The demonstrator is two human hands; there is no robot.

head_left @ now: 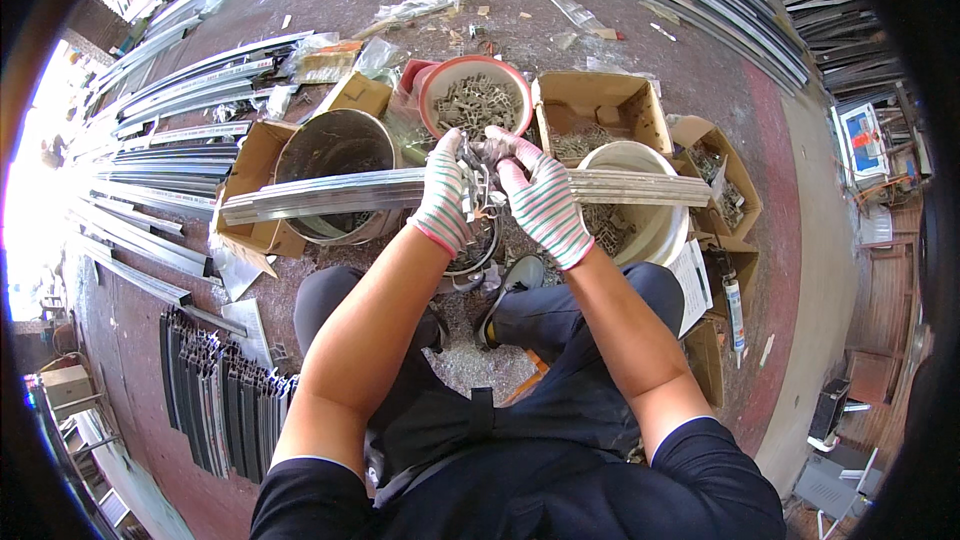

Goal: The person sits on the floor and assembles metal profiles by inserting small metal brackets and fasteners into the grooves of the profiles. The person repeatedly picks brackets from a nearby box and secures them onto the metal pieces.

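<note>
My left hand [444, 195] and my right hand [547, 202], both in striped work gloves, come close together in the middle. Their fingers are closed around a cluster of small shiny metal pieces [482, 180], whose exact shape I cannot make out. A bundle of long, flat metal strips [330, 196] runs crosswise beneath my hands, lying over a dark round bucket [388, 230] on the left and a white tub [672, 230] on the right. Just beyond my fingers is a red-rimmed bowl [428, 105] full of small metal parts. Between my knees, another round container [480, 265] is partly hidden.
Cardboard boxes [600, 90] stand behind and beside the buckets, some holding metal parts. Long metal profiles [170, 165] lie at the left, with short dark ones [220, 390] stacked nearer. A sealant tube [735, 315] and paper sheet [692, 285] are by my right knee.
</note>
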